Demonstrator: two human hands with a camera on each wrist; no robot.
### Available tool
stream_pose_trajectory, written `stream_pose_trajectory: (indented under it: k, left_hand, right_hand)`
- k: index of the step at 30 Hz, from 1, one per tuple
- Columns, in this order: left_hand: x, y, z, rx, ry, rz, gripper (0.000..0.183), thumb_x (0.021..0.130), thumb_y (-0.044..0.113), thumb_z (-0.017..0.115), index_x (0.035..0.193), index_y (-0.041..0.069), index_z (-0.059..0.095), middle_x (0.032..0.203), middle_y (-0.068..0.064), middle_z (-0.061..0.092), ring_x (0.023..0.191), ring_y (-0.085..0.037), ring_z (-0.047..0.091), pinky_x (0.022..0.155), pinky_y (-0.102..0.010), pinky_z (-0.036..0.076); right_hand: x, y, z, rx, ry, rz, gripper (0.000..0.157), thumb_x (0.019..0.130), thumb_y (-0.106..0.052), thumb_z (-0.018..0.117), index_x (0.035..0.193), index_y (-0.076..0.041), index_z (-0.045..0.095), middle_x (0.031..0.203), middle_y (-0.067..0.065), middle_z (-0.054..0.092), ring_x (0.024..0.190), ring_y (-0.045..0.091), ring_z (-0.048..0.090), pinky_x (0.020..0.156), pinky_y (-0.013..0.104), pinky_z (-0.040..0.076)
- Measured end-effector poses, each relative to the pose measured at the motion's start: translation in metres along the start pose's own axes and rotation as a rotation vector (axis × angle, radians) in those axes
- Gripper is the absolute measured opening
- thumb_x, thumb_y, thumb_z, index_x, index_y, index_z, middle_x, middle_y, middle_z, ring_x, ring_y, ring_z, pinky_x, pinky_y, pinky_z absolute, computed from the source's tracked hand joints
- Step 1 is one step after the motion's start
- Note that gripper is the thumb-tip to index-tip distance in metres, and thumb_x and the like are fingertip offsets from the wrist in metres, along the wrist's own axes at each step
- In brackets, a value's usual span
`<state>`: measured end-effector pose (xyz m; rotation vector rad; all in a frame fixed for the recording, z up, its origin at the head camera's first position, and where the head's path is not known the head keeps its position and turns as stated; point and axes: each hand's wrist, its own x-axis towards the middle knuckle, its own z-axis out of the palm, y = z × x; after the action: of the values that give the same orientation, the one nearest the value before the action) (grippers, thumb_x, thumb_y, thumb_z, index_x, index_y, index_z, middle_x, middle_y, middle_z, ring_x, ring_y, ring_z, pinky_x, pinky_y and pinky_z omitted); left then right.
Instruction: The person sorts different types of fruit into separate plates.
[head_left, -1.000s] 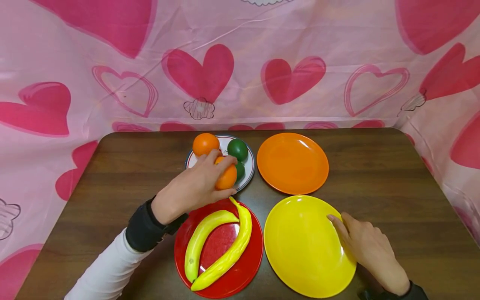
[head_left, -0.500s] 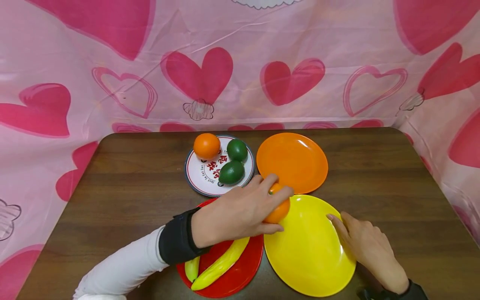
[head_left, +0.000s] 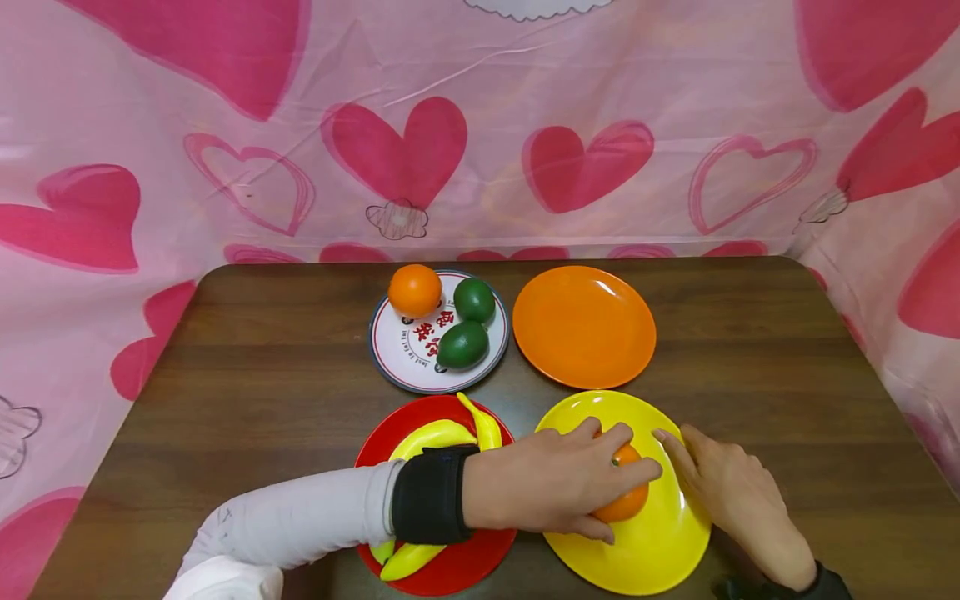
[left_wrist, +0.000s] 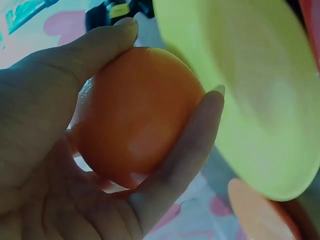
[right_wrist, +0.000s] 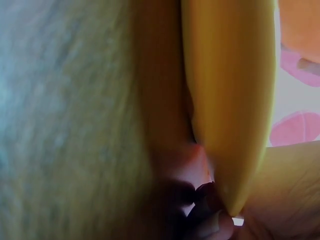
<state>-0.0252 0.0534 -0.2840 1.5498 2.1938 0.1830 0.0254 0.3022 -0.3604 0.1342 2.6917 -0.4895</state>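
My left hand [head_left: 551,483] grips an orange [head_left: 632,497] over the middle of the yellow plate [head_left: 600,571]. Thumb and fingers curl round the fruit [left_wrist: 140,120] in the left wrist view, with the plate's pale face beside it. At the yellow plate's right rim, my right hand [head_left: 738,492] lays its thumb on top. Seen edge-on in the right wrist view, the plate [right_wrist: 230,90] sits between that hand's thumb side and its curled fingers [right_wrist: 215,225]. Two bananas [head_left: 438,437] lie on the red plate [head_left: 476,567], partly covered by my left forearm.
Behind the red plate stands a white plate [head_left: 408,358] with printed red characters. It bears another orange [head_left: 415,291] and two dark green fruits [head_left: 462,345]. An orange plate [head_left: 585,325] stands to its right. A pink heart-patterned cloth [head_left: 495,83] hangs behind the wooden table [head_left: 262,358].
My left hand has lifted the orange off the white plate and carried it right and nearer, over the yellow plate. The right hand stays at the yellow plate's rim.
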Motion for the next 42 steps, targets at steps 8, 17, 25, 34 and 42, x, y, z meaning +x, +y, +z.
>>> stream_pose_trajectory:
  k: [8, 17, 25, 34, 42]
  left_hand:
    - [0.016, 0.003, 0.016, -0.032, -0.068, 0.017, 0.066, 0.086, 0.049, 0.066, 0.142, 0.035, 0.036, 0.128, 0.005, 0.04, 0.1, -0.013, 0.043, 0.059, -0.015, 0.04]
    - [0.026, 0.006, 0.03, -0.009, -0.097, 0.077, 0.06, 0.089, 0.045, 0.065, 0.14, 0.033, 0.036, 0.124, 0.006, 0.038, 0.096, -0.011, 0.04, 0.064, -0.013, 0.037]
    - [0.025, 0.005, 0.029, 0.008, -0.11, 0.071, 0.072, 0.087, 0.051, 0.064, 0.148, 0.035, 0.029, 0.137, 0.005, 0.035, 0.104, -0.012, 0.041, 0.07, -0.015, 0.041]
    - [0.005, -0.003, 0.016, -0.042, -0.068, 0.008, 0.084, 0.084, 0.06, 0.063, 0.154, 0.039, 0.022, 0.156, 0.002, 0.026, 0.125, -0.018, 0.04, 0.077, -0.021, 0.047]
    - [-0.042, -0.04, -0.014, -0.006, 0.213, -0.104, 0.08, 0.086, 0.063, 0.058, 0.152, 0.026, 0.032, 0.154, -0.01, 0.033, 0.128, -0.024, 0.043, 0.082, -0.028, 0.053]
  right_hand:
    - [0.0, -0.001, 0.0, 0.009, -0.019, 0.006, 0.063, 0.094, -0.07, 0.025, 0.094, -0.011, 0.046, 0.064, 0.006, 0.038, 0.054, 0.022, 0.041, 0.049, 0.035, 0.032]
    - [-0.001, 0.0, 0.001, 0.005, 0.013, -0.01, 0.06, 0.095, -0.068, 0.027, 0.092, -0.012, 0.045, 0.064, 0.005, 0.036, 0.054, 0.021, 0.039, 0.05, 0.035, 0.03]
    - [0.001, 0.0, 0.0, 0.001, -0.02, 0.008, 0.064, 0.094, -0.07, 0.026, 0.096, -0.01, 0.047, 0.065, 0.005, 0.038, 0.056, 0.021, 0.041, 0.051, 0.035, 0.032]
    - [0.001, 0.001, 0.003, -0.001, 0.014, -0.015, 0.058, 0.097, -0.065, 0.028, 0.095, -0.011, 0.047, 0.064, 0.005, 0.037, 0.055, 0.021, 0.04, 0.051, 0.035, 0.031]
    - [0.001, 0.002, 0.004, -0.002, 0.021, -0.011, 0.057, 0.096, -0.066, 0.027, 0.093, -0.012, 0.046, 0.064, 0.005, 0.037, 0.055, 0.021, 0.04, 0.052, 0.034, 0.029]
